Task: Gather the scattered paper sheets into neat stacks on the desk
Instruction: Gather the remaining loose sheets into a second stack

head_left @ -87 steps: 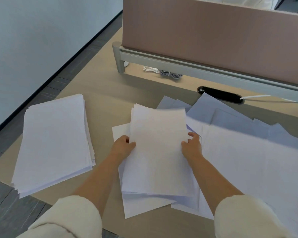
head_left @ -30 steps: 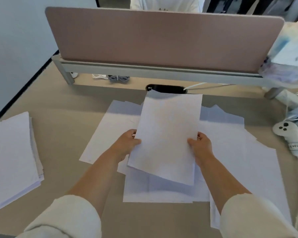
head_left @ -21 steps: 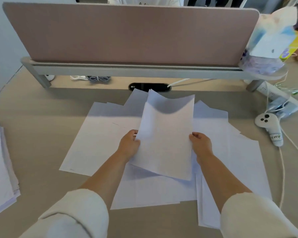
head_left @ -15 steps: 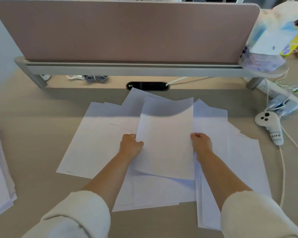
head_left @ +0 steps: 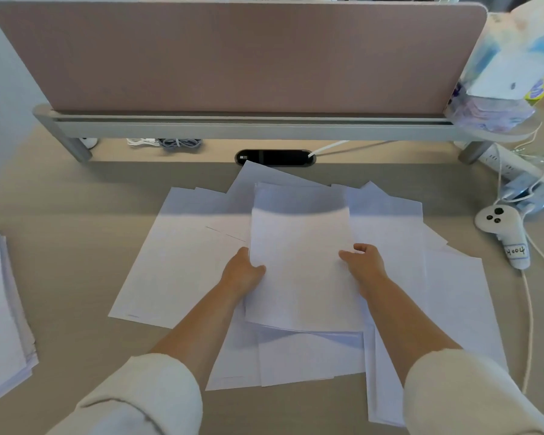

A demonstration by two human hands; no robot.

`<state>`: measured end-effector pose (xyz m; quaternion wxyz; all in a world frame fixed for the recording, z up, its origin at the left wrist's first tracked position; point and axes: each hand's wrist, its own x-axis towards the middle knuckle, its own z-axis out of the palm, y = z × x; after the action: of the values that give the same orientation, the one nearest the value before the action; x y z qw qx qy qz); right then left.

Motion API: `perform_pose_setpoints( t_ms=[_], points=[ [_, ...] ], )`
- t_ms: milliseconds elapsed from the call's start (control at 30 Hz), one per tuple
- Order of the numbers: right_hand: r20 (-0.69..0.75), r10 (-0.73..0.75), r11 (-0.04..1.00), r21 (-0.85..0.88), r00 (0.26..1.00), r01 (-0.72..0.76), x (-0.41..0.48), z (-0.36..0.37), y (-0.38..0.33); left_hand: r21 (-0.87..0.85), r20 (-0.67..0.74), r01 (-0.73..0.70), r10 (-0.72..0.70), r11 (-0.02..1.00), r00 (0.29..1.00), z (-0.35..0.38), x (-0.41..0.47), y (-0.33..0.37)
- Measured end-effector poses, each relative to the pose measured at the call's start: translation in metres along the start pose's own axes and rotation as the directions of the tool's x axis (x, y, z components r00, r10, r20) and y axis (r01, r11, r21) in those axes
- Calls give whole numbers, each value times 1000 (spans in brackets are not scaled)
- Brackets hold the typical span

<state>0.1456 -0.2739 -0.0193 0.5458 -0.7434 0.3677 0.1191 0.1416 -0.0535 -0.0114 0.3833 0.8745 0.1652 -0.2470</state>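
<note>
The person is in the gathering step. The left hand (head_left: 242, 273) and the right hand (head_left: 363, 262) each grasp one side edge of a thin bundle of sheets (head_left: 300, 268) at the centre of the frame, over the loose sheets (head_left: 182, 265) spread on the desk (head_left: 60, 215). I think the next move calls for squaring the edges, then joining more sheets. I count one bundle and one finished stack (head_left: 0, 309) at the left edge. The loose sheets overlap too much to count.
</note>
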Motion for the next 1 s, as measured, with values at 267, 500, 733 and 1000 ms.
perform_pose_setpoints(
  t_ms=[267, 500, 733, 1000],
  points=[
    [-65, -64, 885, -464, 996, 27, -11, -10, 9, -95, -87, 135, -143, 986, 986, -2, -1, 2],
    [-50, -30, 859, -513, 998, 0, -20, -11, 21, -379, 0, 203, -219, 903, 976, 0, -1, -1],
    [-69, -30, 901, -434, 997, -4, -20, -16, 26, -445, 78, 155, -134, 882, 988, 3, -10, -4],
    [7, -20, 868, -497, 1000, 21, -23, -17, 23, -576, 345, 189, 27, 796, 938, 21, -24, -1]
  ],
)
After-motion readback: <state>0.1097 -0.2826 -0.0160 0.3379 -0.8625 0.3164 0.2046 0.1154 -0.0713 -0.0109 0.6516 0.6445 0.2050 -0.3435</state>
